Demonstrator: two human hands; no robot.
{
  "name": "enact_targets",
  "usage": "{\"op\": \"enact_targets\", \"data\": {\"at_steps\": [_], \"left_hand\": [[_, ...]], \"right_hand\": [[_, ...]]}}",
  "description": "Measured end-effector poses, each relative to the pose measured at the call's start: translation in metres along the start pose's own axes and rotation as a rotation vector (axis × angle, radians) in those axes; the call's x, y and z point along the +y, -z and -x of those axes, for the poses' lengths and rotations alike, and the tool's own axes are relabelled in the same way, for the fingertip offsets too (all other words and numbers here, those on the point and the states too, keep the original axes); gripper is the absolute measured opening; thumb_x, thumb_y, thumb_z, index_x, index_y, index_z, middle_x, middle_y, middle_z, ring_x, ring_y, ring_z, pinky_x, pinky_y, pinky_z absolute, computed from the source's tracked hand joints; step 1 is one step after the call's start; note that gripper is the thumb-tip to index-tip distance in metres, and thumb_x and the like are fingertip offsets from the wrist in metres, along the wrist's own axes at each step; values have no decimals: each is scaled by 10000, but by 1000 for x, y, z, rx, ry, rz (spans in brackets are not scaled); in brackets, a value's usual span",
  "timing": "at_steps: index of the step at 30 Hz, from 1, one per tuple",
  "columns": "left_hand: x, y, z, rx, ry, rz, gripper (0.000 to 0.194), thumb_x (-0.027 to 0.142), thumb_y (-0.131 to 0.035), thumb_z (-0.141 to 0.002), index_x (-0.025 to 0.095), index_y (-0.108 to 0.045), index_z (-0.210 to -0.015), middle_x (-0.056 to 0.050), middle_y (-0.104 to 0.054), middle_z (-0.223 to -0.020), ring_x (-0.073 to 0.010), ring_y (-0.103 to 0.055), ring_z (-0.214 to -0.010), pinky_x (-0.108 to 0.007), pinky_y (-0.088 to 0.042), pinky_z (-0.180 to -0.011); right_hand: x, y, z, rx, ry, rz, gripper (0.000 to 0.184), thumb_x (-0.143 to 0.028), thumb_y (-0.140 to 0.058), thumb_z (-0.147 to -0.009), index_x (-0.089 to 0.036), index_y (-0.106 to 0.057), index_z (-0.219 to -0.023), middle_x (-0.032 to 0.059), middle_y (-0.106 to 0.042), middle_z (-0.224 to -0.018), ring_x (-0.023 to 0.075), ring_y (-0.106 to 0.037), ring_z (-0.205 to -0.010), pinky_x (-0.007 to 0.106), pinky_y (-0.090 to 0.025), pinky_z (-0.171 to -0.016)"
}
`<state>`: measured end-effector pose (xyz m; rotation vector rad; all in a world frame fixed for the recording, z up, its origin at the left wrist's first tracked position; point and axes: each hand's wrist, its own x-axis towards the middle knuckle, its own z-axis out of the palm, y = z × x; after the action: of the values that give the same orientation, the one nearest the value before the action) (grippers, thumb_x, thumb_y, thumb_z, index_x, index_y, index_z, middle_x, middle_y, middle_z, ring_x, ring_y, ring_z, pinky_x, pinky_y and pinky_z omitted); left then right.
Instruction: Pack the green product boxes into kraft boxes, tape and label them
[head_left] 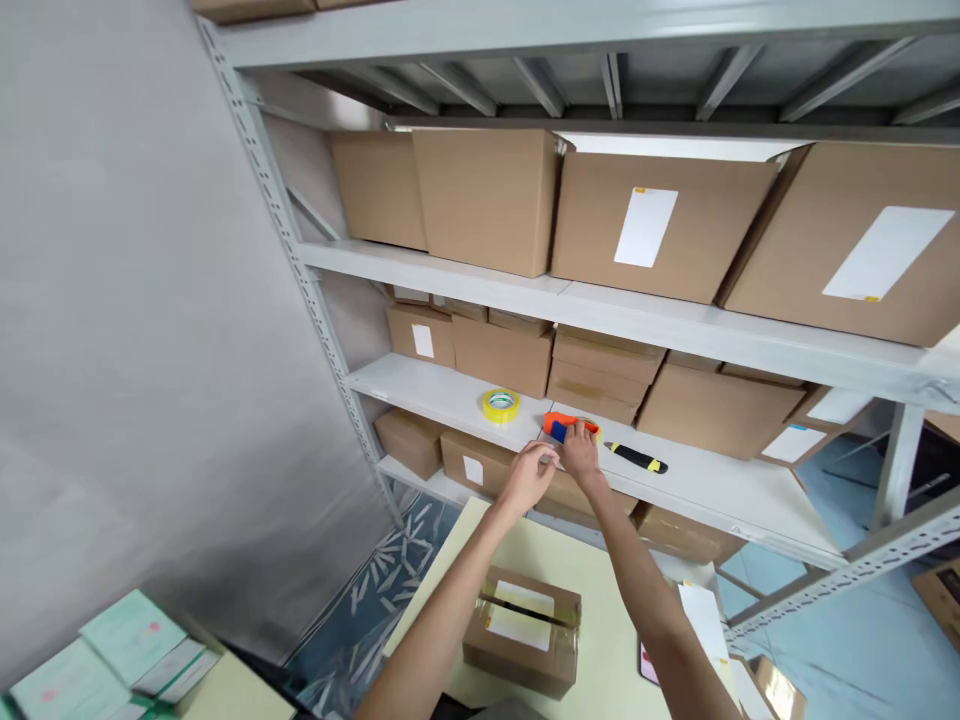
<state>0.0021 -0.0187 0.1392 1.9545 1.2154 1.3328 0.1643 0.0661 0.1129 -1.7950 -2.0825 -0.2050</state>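
Note:
On the white shelf in front of me, my right hand point(579, 452) is closed on an orange and blue tape dispenser point(559, 424). Just left of it, my left hand point(529, 474) has its fingers curled together near the dispenser's end; whatever is between them is too small to make out. A roll of yellow tape point(501, 404) lies flat to the left. To the right rests a black and yellow utility knife point(637, 457). Below my forearms, a taped cardboard box point(523, 630) with a white label and a dark strip across its top sits on the pale table point(600, 600).
Cardboard boxes point(484, 200) fill the shelves above, behind and below my hands. A metal rack post point(285, 230) stands at the left beside a grey wall. Pale green boxes point(131, 640) are at lower left. A phone point(646, 664) and white paper lie by my right forearm.

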Motion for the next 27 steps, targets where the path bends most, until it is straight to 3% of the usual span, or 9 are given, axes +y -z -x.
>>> {"op": "enact_targets", "data": {"at_steps": [5, 9, 12, 15, 18, 21, 24, 27], "left_hand": [[-9, -1, 12, -29, 6, 6, 218, 68, -597, -916, 221, -751, -931, -85, -782, -1181, -207, -767, -1064, -348, -603, -984], [-17, 2, 19, -29, 136, 26, 162, 132, -620, -930, 219, -751, -968, -66, -810, -1091, -210, -778, -995, -354, -613, -938], [-20, 8, 35, -5, 183, 64, 127, 170, -629, -934, 222, -743, -955, -53, -818, -1018, -214, -780, -994, -358, -610, -954], [-21, 17, 71, 11, 214, 101, 173, 133, -616, -896, 227, -743, -967, -42, -817, -999, -204, -778, -963, -351, -611, -937], [-16, 20, 125, 22, 237, 179, 141, 184, -627, -926, 223, -735, -1009, -46, -804, -1000, -190, -766, -939, -337, -611, -921], [-5, 17, 179, 28, 303, 207, 89, 278, -692, -948, 217, -717, -1008, -47, -777, -955, -183, -740, -886, -318, -603, -863], [3, 14, 220, 16, 391, 176, 110, 309, -720, -952, 218, -713, -1013, -49, -759, -948, -189, -717, -879, -321, -586, -849], [2, 13, 246, -58, 468, 179, 145, 351, -696, -988, 218, -730, -1033, -70, -752, -1003, -204, -709, -912, -328, -575, -840]], "right_hand": [[-5, -1, -8, -98, -94, 49, 424, -109, -548, -965, -1, -621, -1368, 353, -720, -1266, 409, -697, -1213, 527, -454, -1097], [1, 14, -22, -221, -130, 21, 431, -121, -648, -923, -10, -612, -1338, 290, -783, -1118, 346, -751, -1114, 430, -475, -1055], [6, 24, -10, -282, -125, -3, 458, -199, -636, -985, -38, -562, -1407, 249, -785, -1190, 315, -747, -1157, 376, -484, -1051], [2, 25, 41, -256, -134, -272, 458, -365, -568, -1061, -112, -531, -1441, 212, -767, -1271, 327, -738, -1164, 403, -532, -1009], [-15, 18, 125, -255, -146, -930, 487, -595, -591, -1031, -171, -604, -1272, 150, -794, -1152, 323, -749, -1047, 434, -581, -952], [-43, 10, 210, -316, -260, -1380, 490, -652, -677, -979, -210, -638, -1188, 114, -798, -1153, 292, -747, -1039, 432, -592, -983], [-68, 4, 269, -372, -462, -1535, 474, -649, -725, -952, -229, -663, -1161, 101, -798, -1153, 288, -745, -1062, 457, -586, -1029], [-76, -4, 299, -429, -578, -1541, 483, -660, -738, -932, -236, -674, -1153, 98, -789, -1155, 291, -739, -1062, 475, -576, -1049]]}}
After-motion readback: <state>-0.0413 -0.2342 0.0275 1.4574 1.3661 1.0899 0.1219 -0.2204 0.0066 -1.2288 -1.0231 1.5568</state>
